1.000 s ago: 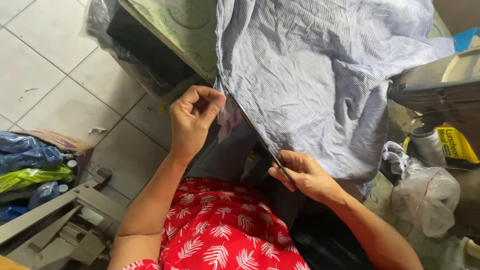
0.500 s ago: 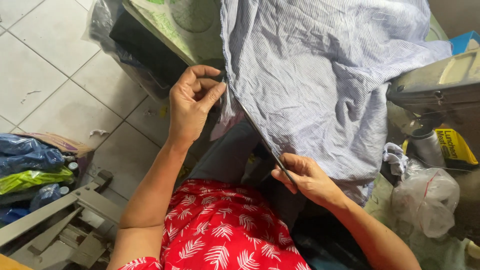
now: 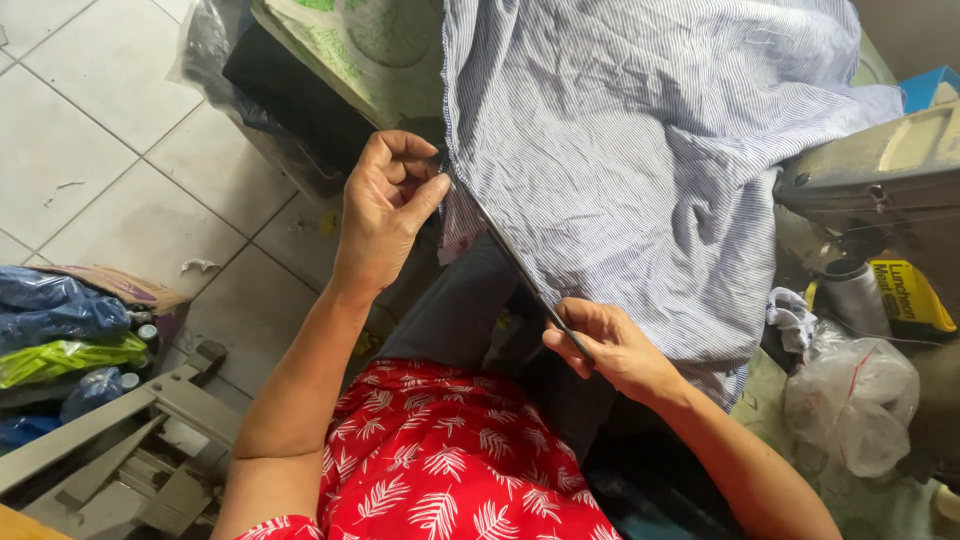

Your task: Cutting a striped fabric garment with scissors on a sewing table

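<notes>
While the person sits in a red leafy top [image 3: 450,470], both hands hold one edge of a blue striped cloth [image 3: 640,170] and pull it tight in a straight line. The left hand [image 3: 385,210] has a closed grip, pinching the edge at about 11 o'clock. The right hand [image 3: 610,345] has a closed grip on the same edge at about 5 o'clock. The cloth spreads over the table [image 3: 340,40] toward 1 o'clock, beside a sewing machine [image 3: 880,175].

Left hand [image 3: 385,215] and right hand [image 3: 615,345], fingers pinched, apart.
</notes>
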